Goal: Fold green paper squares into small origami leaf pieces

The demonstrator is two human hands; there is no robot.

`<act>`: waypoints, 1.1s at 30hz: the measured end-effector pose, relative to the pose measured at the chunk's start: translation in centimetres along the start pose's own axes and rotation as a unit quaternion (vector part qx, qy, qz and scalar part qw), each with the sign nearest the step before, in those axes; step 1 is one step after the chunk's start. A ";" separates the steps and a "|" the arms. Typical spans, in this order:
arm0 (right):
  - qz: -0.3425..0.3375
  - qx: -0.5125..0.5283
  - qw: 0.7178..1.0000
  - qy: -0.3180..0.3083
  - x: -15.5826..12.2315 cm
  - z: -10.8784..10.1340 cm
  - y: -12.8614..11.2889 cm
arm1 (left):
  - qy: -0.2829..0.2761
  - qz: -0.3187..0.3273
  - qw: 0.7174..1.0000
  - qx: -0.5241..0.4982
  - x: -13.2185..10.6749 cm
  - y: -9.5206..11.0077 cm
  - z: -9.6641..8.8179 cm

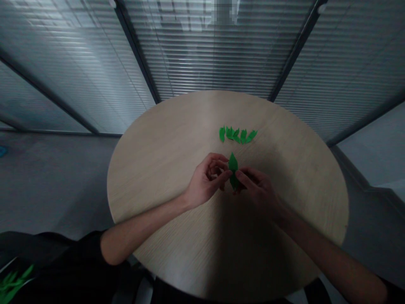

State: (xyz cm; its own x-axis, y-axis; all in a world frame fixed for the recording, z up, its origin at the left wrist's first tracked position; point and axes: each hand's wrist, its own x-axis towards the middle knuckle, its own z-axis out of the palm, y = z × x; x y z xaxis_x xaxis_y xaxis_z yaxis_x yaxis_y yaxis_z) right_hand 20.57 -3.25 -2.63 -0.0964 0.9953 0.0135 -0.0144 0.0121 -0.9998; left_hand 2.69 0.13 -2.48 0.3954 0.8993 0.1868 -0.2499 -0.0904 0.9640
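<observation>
Between my two hands, above the middle of the round table, is a green leaf-shaped piece (233, 162), pointed at its upper end. My left hand (211, 175) pinches its left edge with thumb and fingertips, the other fingers curled. From the other side, my right hand (253, 182) grips it between thumb and fingers and hides part of its lower half. Just beyond my hands, a short row of several small green folded-looking pieces (236, 134) lies on the tabletop. What the pieces are made of is hard to tell in this dim light.
The round wooden table (152, 156) stands close to glass panels with blinds (202, 63) and dark frames. More green strips (15, 280) show at the lower left, beside dark clothing. A small blue object (3, 151) is on the floor at far left.
</observation>
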 end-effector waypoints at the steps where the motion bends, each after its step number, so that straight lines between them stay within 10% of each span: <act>1: -0.003 -0.001 1.000 0.003 0.0 0.0 0.0 | 0.000 0.005 1.000 0.002 0.0 0.0 0.0; 33: -0.013 -0.034 0.999 0.012 0.0 0.2 -0.2 | 0.037 0.008 0.992 0.118 -0.4 -0.4 -0.3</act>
State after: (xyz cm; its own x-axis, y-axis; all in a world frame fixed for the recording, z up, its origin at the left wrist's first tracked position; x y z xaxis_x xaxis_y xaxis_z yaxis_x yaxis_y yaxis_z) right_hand 20.41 -3.23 -2.46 -0.0722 0.9966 0.0406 0.0514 0.0444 -0.9977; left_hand 2.33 -0.03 -2.98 0.3242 0.9255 0.1957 -0.0372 -0.1943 0.9802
